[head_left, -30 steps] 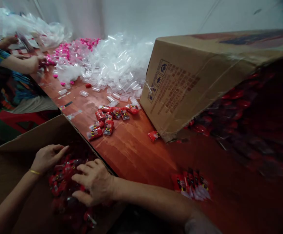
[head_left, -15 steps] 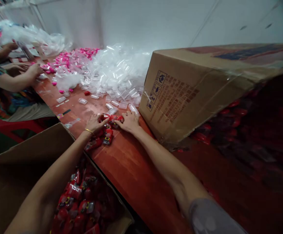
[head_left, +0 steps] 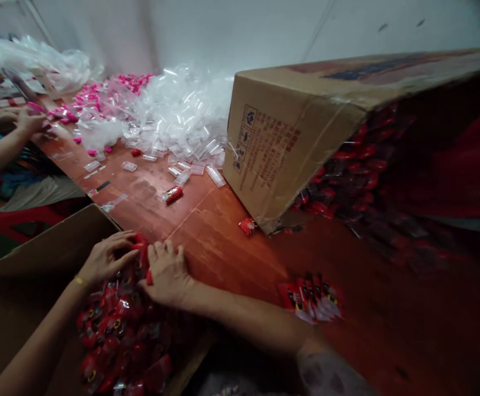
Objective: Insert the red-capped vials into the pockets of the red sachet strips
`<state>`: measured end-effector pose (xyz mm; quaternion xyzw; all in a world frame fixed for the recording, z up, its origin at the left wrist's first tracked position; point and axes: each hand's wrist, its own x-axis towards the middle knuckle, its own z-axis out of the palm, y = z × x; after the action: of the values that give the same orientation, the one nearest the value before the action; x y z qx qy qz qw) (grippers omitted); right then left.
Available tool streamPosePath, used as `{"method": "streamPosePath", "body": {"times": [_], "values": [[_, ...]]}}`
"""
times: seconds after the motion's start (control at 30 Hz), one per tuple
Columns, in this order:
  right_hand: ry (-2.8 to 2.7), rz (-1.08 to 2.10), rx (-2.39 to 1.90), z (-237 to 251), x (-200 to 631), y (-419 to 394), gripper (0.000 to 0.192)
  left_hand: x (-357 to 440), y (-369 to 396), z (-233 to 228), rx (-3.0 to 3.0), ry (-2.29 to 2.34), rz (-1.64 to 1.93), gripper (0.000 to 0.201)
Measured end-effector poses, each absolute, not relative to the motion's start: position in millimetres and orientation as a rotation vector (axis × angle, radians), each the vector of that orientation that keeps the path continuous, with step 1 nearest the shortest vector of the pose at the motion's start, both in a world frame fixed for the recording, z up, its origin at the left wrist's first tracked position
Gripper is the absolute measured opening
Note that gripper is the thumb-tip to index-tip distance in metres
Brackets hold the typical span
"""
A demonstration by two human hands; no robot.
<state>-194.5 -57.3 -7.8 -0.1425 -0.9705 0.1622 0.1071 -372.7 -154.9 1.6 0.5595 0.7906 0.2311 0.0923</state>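
My left hand (head_left: 110, 256), with a yellow bracelet at the wrist, curls its fingers against red shiny packets (head_left: 141, 247) at the table's edge. From the other side my right hand (head_left: 168, 272) presses on the same packets, so they are clasped between both hands; how many is hidden. Below lies an open carton (head_left: 95, 223) filled with small red wrapped packets (head_left: 116, 324) with black and yellow marks. One clear-ended red packet (head_left: 173, 194) lies alone on the red tabletop (head_left: 219, 236), and another red packet (head_left: 247, 226) lies by the large carton.
A large tipped carton (head_left: 260, 148) spills red packets (head_left: 343, 176) at the right. Several red cards or packets (head_left: 312, 298) lie fanned nearby. Clear plastic sleeves (head_left: 194, 121) and pink pieces (head_left: 99, 99) heap at the back. A co-worker's hands (head_left: 27, 121) work at the left.
Both hands have moved from the tabletop toward me, bringing the red packets over the near carton's edge. One packet stays behind on the table. The view has shifted, showing the fanned red items.
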Motion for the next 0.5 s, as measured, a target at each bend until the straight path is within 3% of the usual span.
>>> {"method": "streamPosePath", "body": {"times": [0.13,0.23,0.3,0.33,0.5], "values": [[-2.859,0.659,-0.009,-1.7,-178.6,-109.3,0.081,-373.8,-229.0,-1.0,1.442,2.459,0.470,0.039],[-2.837,0.640,0.092,13.2,-171.0,-101.1,0.058,-372.1,-260.5,-0.6,0.912,2.666,0.301,0.042],[-2.877,0.375,0.099,23.0,-168.0,-66.1,0.029,-369.0,-259.4,5.1,0.679,2.771,0.233,0.042],[-2.918,0.198,-0.013,26.1,-165.8,-41.7,0.025,-367.3,-250.8,9.3,0.646,2.810,0.217,0.042],[-3.092,-0.426,-0.656,21.8,-132.9,85.0,0.035,-360.6,-140.0,25.8,1.037,2.860,0.242,0.056]]}}
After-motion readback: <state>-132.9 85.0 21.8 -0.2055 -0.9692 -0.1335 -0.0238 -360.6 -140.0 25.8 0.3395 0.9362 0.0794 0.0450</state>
